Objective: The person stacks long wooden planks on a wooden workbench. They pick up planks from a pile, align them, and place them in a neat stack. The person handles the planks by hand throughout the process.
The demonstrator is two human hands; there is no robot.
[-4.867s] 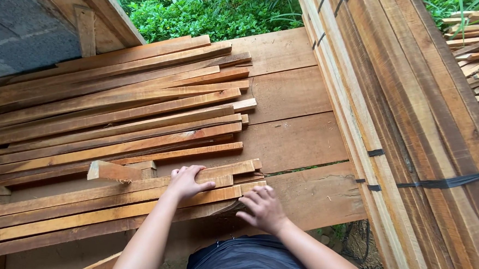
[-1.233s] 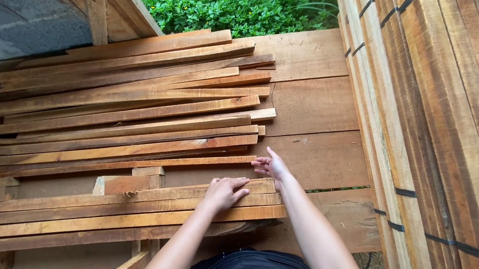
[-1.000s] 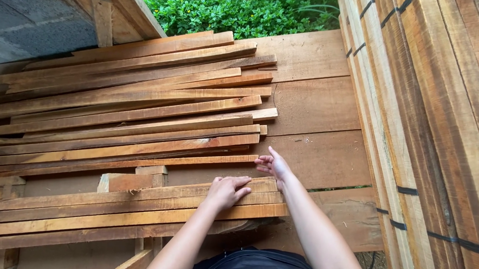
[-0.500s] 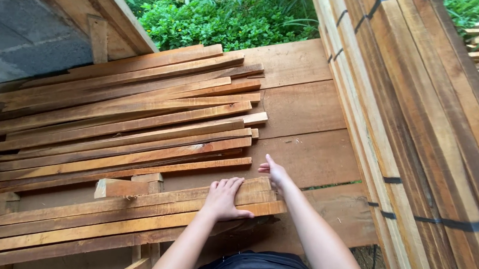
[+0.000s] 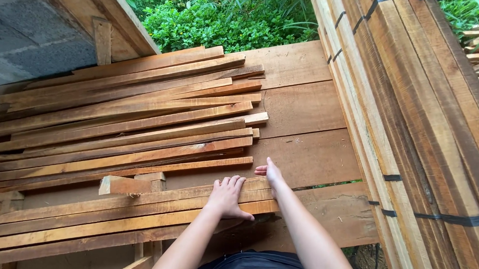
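slats [image 5: 137, 211] | left hand [image 5: 227, 196] flat on top, fingers spread | right hand [image 5: 273, 174] open against slat ends

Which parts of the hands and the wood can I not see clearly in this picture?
- Right hand: edge-on against the slat ends; its palm is hidden.
- Left hand: palm down on the near slats; underside hidden.
- Slats' left ends: cut by the frame edge.
- Strapped bundle: runs out of frame at top and bottom.

outdoor timber yard, stacked planks [image 5: 125, 123] (strapped bundles [image 5: 414, 133])
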